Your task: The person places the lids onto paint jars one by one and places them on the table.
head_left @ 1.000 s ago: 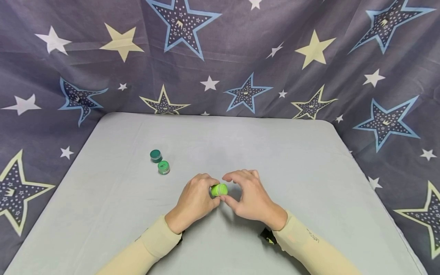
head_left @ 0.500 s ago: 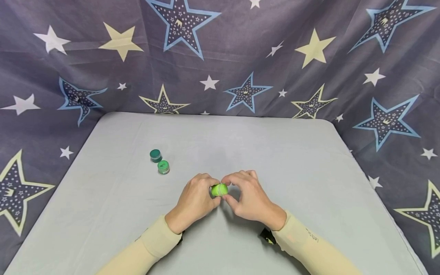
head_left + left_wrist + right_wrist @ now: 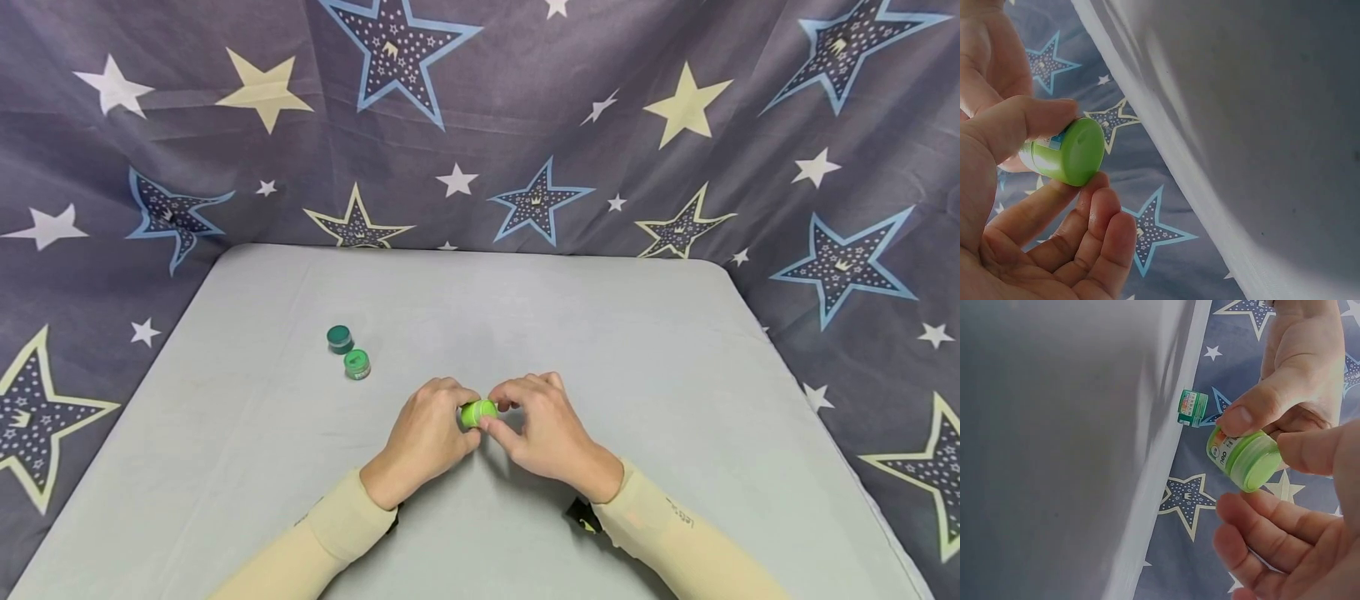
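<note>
Between the hands, above the table, is a small lime-green jar (image 3: 472,413) with a lid and a printed label, tilted on its side. My left hand (image 3: 429,429) pinches its body between thumb and fingers, as the left wrist view shows on the jar's rounded base (image 3: 1087,152). On the other end, my right hand (image 3: 546,429) has its thumb and fingers bent around the lime-green lid (image 3: 1260,464), touching its edge. The right wrist view shows part of the label on the jar's side (image 3: 1221,453).
Two more small jars stand together on the grey-covered table (image 3: 645,367), left of the hands: a dark teal one (image 3: 340,339) and a green one (image 3: 357,365). A star-patterned cloth (image 3: 525,125) hangs around the table's back and sides.
My right fingers have moved onto the lid and shifted around it, the thumb now higher over its edge. My left hand keeps the jar in the same spot.
</note>
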A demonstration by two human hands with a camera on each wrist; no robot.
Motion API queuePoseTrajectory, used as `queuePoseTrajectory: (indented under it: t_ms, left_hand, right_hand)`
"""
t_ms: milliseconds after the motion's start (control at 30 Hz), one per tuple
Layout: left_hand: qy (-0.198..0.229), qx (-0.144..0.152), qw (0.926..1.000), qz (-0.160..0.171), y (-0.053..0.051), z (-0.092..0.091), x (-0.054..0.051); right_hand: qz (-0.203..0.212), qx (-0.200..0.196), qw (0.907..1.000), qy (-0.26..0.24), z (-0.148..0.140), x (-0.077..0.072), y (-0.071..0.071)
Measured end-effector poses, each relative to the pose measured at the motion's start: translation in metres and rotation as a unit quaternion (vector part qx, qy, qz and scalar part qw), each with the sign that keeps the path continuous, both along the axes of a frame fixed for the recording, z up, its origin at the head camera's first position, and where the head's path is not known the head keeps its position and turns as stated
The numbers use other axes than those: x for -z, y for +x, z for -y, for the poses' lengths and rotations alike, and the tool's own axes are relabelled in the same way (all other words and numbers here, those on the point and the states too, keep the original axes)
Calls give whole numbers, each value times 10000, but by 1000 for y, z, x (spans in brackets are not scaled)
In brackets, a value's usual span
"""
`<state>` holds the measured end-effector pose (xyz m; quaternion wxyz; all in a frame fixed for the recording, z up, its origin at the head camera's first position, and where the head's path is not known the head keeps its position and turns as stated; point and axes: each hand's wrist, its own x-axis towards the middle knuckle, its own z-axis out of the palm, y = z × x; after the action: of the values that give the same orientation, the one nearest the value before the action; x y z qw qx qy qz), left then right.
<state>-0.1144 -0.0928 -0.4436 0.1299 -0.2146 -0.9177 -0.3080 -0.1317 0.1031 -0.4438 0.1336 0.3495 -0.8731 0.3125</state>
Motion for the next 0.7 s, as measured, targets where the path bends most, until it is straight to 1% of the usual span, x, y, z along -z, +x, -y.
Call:
queuePoseTrajectory:
  t_ms: [367,533,700]
  left_hand:
    - [-27,-23,10000,54,1,-1,0]
    - [-76,11,10000,1,1,-2,0]
    - [-73,14,10000,-59,1,-2,2]
  right_hand:
    - [-55,255,9996,131,0,3,0]
    - [-105,378,9990,218,1,3,0]
    - [-93,419,9988,255,1,3,0]
